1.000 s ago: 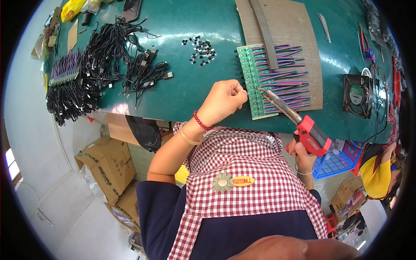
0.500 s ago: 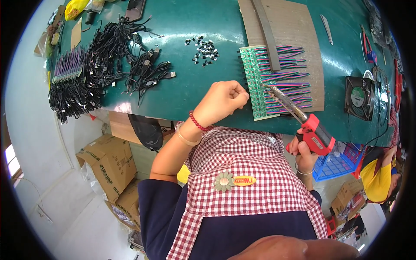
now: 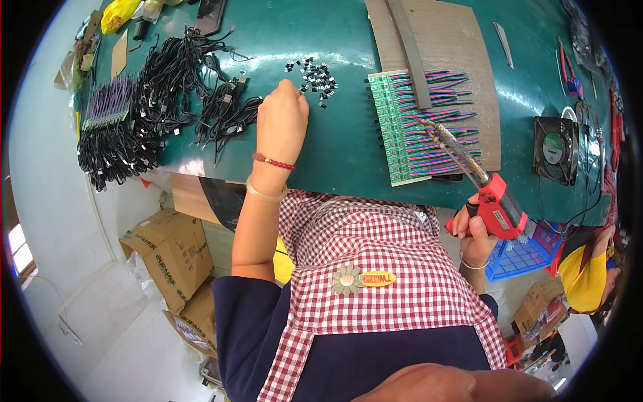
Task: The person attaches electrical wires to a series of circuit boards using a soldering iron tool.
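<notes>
My left hand is over the table between the black cables and a small pile of tiny black-and-white parts. Its fingers are curled in and their tips hidden, so I cannot make out what they hold, if anything. My right hand grips a red soldering gun by the handle. The gun's metal tip points up and left, over the wires beside a green circuit board panel. Rows of purple, pink and black wires extend from the panel's right side across brown cardboard.
A flat grey bar lies across the cardboard and wires. On the right stand a black fan and red-handled pliers. A finished-looking wired panel lies far left. Below right is a blue basket; cartons stand below left.
My left hand has moved left and away from the panel, toward the cables. The soldering gun has shifted slightly right, its tip drawn back from the board.
</notes>
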### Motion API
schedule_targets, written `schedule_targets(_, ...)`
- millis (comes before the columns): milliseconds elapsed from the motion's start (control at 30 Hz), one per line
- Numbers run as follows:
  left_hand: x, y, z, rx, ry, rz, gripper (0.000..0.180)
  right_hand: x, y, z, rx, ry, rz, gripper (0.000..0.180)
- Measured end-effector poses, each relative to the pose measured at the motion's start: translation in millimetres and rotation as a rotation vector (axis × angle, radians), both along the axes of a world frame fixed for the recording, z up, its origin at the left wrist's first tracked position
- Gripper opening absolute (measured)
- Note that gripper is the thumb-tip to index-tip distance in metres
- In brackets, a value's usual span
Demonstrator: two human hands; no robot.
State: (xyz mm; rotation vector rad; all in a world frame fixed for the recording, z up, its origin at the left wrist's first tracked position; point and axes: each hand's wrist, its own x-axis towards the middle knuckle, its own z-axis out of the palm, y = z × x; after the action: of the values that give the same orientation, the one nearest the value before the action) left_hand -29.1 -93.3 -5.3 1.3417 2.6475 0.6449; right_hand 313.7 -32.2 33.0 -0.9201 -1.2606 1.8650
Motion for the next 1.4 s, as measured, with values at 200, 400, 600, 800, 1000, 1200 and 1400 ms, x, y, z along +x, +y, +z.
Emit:
schedule_targets(200, 55.7, -8.2, 55.4, 0.168, -0.792, -0.219, 0.007, -14.5, 0.0, 4.3, -0.042, 0.123, 0.016, 0.032)
schedule_targets(400, 132.8, -10.5, 55.9, 0.410, -0.946, -0.559, 0.006, -50.3, -9.2, 21.3, -0.063, -0.130, 0.169, 0.024)
schedule_targets(600, 134.2, -14.2, 51.1, 0.398, -0.930, -0.577, 0.009, -42.7, -8.6, 14.1, 0.011, -0.250, 0.315, 0.048)
schedule_targets(800, 128.7, -18.6, 58.5, 0.180, -1.048, -0.492, 0.009, -42.1, -9.3, 15.4, 0.059, -0.293, 0.315, 0.047)
schedule_targets(1000, 122.2, -20.3, 56.6, 0.090, -0.932, -0.563, 0.008, -42.0, -7.9, 2.6, 0.191, -0.453, 0.383, 0.025)
schedule_targets(1200, 118.8, -14.4, 58.5, 0.056, -0.920, -0.540, 0.006, -46.0, -6.0, 3.3, 0.147, -0.430, 0.338, 0.016)
schedule_targets(1400, 86.1, -9.6, 23.9, -0.006, -1.458, -0.042, 0.007, 0.1, 1.9, -11.8, 0.149, -0.276, 0.112, 0.036)
